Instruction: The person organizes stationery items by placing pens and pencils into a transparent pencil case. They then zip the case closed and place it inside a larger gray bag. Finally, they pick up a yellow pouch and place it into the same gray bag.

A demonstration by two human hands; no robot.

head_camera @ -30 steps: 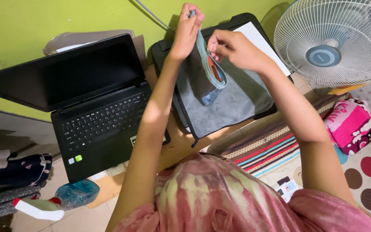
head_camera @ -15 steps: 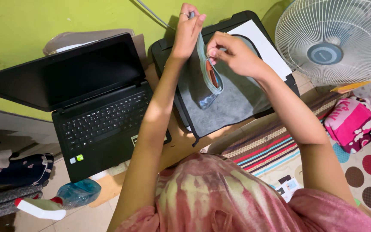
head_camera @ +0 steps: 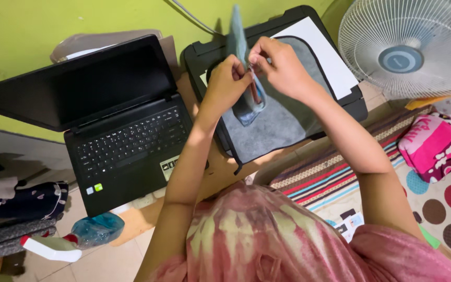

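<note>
Two hands are being held together over a black printer [head_camera: 288,112]: the left hand [head_camera: 225,86] and right hand [head_camera: 280,68] are both being pinched onto a small blue-grey pouch [head_camera: 246,102], which is being kept upright above the printer's grey sheet. An open black laptop [head_camera: 121,141] is being left at nine o'clock on the worktop [head_camera: 220,175], a white fan [head_camera: 411,44] at two o'clock.

Lime green wall [head_camera: 53,26] across the top of the frame. Pale tiled floor [head_camera: 105,261] at lower left, striped mat [head_camera: 319,180] plus a polka dot one [head_camera: 444,203] at right. White fan [head_camera: 413,47] upper right, pretty evenly lit.
</note>
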